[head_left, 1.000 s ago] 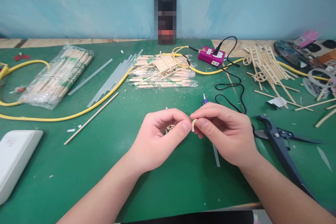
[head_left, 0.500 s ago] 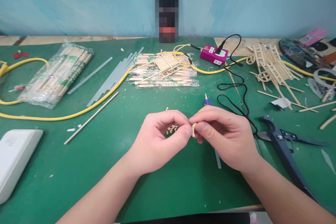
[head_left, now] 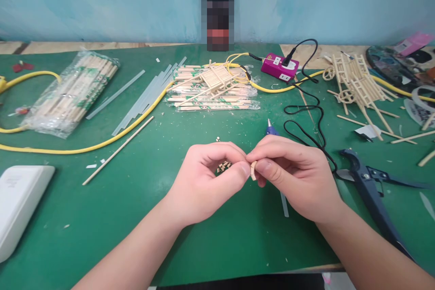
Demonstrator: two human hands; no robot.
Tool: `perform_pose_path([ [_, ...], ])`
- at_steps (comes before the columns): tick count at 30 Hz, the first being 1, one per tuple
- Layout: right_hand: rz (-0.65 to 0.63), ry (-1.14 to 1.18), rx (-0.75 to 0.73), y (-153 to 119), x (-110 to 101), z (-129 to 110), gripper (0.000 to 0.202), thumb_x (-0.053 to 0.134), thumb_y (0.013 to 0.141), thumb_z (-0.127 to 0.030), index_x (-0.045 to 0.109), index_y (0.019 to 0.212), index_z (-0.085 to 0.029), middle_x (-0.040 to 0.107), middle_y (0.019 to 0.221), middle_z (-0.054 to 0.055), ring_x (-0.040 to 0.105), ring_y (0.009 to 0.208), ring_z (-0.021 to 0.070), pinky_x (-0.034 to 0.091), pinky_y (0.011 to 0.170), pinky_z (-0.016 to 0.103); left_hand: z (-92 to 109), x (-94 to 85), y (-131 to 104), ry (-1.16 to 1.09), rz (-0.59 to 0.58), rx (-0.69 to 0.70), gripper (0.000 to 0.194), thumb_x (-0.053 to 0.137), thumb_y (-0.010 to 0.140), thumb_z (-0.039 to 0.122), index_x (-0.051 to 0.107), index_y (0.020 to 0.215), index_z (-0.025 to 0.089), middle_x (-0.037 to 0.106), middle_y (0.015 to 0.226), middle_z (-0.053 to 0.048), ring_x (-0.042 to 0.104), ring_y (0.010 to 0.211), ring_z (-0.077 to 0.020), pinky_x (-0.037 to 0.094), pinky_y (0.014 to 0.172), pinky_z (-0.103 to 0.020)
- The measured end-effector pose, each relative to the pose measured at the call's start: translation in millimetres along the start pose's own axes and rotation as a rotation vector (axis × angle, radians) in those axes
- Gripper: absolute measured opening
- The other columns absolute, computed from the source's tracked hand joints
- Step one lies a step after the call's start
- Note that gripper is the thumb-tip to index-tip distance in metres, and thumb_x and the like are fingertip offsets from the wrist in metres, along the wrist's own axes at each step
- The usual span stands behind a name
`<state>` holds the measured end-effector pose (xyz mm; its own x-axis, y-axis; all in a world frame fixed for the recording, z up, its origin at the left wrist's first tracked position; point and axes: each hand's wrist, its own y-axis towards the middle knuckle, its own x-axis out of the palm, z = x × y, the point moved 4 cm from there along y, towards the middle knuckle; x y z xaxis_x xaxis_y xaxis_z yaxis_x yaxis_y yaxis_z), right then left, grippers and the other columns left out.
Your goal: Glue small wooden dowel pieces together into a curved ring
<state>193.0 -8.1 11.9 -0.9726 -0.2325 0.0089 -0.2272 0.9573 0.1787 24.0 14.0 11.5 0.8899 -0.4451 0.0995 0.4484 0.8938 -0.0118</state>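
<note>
Between the fingertips of my left hand (head_left: pixel 212 183) and my right hand (head_left: pixel 295 176) is a small curved piece of pale wood segments (head_left: pixel 253 171). Both hands pinch it, thumbs against index fingers, above the green table. Behind my left hand lies a small pile of cut wooden bits (head_left: pixel 224 166), partly hidden by the fingers. A blue glue gun (head_left: pixel 271 128) lies behind my right hand, only its nozzle end showing. A clear glue stick (head_left: pixel 284 204) pokes out below that hand.
Dark cutting pliers (head_left: pixel 369 195) lie at the right, near a wooden stick cart model (head_left: pixel 356 86). Wrapped chopsticks (head_left: pixel 214 108) and a purple power socket (head_left: pixel 280 67) sit at the back. A yellow cable (head_left: pixel 81 150), a bagged chopstick bundle (head_left: pixel 74 93) and a white box (head_left: pixel 23 208) are left.
Both hands keep their pinch and have hardly moved. The small curved piece has turned slightly between the fingertips. The whole view has shifted a little.
</note>
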Motion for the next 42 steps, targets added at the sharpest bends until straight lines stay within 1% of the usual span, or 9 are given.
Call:
perform_pose_path([
  [6,0.059,-0.081,0.017,-1.1,-3.5,2.2,0.023,0.069,0.103,-0.016,0.083,0.11,-0.034,0.074,0.09,-0.002,0.068,0.073,0.0109,0.058,0.06,0.023,-4.5,2.3,-2.2,-0.127,-0.008,-0.079,0.017,0.07,0.099,0.017,0.077,0.083,0.02,0.078,0.083,0.001,0.071,0.082,-0.0128,0.058,0.079,-0.024],
  [11,0.142,-0.283,-0.07,-3.9,-7.8,-0.2,0.022,0.072,0.101,-0.014,0.083,0.108,-0.033,0.075,0.091,-0.003,0.069,0.078,0.0113,0.057,0.064,0.024,-11.7,2.7,-0.7,-0.242,0.071,-0.161,0.012,0.088,0.086,0.017,0.081,0.095,0.021,0.082,0.087,0.003,0.075,0.082,-0.0109,0.06,0.078,-0.019],
  [16,0.127,-0.447,-0.12,-1.8,-16.6,-3.0,0.037,0.07,0.102,-0.017,0.074,0.134,-0.036,0.078,0.096,-0.005,0.068,0.073,0.0096,0.058,0.065,0.025,-18.1,-1.8,2.6,-0.363,0.066,-0.218,0.007,0.084,0.094,0.025,0.084,0.096,0.019,0.081,0.08,-0.001,0.074,0.074,-0.0095,0.061,0.073,-0.017],
  [22,-0.14,-0.899,0.079,0.7,-62.3,-3.8,0.018,0.067,0.103,-0.04,0.078,0.115,-0.031,0.079,0.103,0.0,0.073,0.082,0.0171,0.056,0.063,0.03,-22.5,-10.7,5.1,-0.544,0.127,-0.262,0.009,0.083,0.094,0.024,0.082,0.097,0.016,0.081,0.081,-0.003,0.077,0.076,-0.0125,0.065,0.079,-0.024],
  [27,-0.339,-1.059,0.31,-26.4,-97.5,14.1,0.049,0.074,0.094,-0.051,0.062,0.139,-0.035,0.071,0.135,0.005,0.07,0.117,0.0288,0.061,0.092,0.041,-24.4,-12.1,7.5,-0.609,0.12,-0.277,0.01,0.082,0.093,0.025,0.079,0.093,0.016,0.078,0.078,-0.002,0.075,0.073,-0.012,0.064,0.078,-0.024],
  [30,-0.292,-1.13,0.422,-33.3,-103.5,21.6,0.063,0.075,0.089,-0.045,0.055,0.147,-0.032,0.068,0.143,0.009,0.07,0.122,0.0341,0.061,0.095,0.046,-25.8,-12.2,6.8,-0.591,0.103,-0.27,0.008,0.083,0.092,0.023,0.076,0.09,0.018,0.078,0.084,-0.002,0.076,0.076,-0.013,0.064,0.078,-0.026],
  [36,-0.314,-1.1,0.497,-21.8,-94.9,17.1,0.035,0.064,0.093,-0.042,0.068,0.125,-0.028,0.078,0.12,0.007,0.076,0.094,0.0295,0.06,0.074,0.04,-25.7,-13.8,6.6,-0.537,0.141,-0.239,0.009,0.084,0.091,0.022,0.076,0.088,0.018,0.072,0.088,0.0,0.071,0.074,-0.0109,0.063,0.078,-0.026],
  [39,-0.183,-1.031,0.452,-15.7,-96.9,7.6,0.032,0.067,0.091,-0.037,0.066,0.123,-0.03,0.078,0.108,0.003,0.072,0.079,0.0241,0.056,0.064,0.035,-25.0,-15.2,8.1,-0.488,0.173,-0.226,0.009,0.082,0.093,0.025,0.078,0.09,0.017,0.07,0.082,0.0,0.069,0.07,-0.0103,0.064,0.077,-0.027],
  [42,0.023,-0.868,0.264,-12.7,-93.7,-5.3,0.034,0.071,0.09,-0.035,0.064,0.123,-0.03,0.075,0.103,0.003,0.072,0.085,0.0249,0.056,0.071,0.036,-24.1,-15.5,8.0,-0.451,0.197,-0.214,0.009,0.082,0.094,0.025,0.08,0.099,0.018,0.071,0.083,0.0,0.07,0.071,-0.0108,0.064,0.077,-0.028],
])
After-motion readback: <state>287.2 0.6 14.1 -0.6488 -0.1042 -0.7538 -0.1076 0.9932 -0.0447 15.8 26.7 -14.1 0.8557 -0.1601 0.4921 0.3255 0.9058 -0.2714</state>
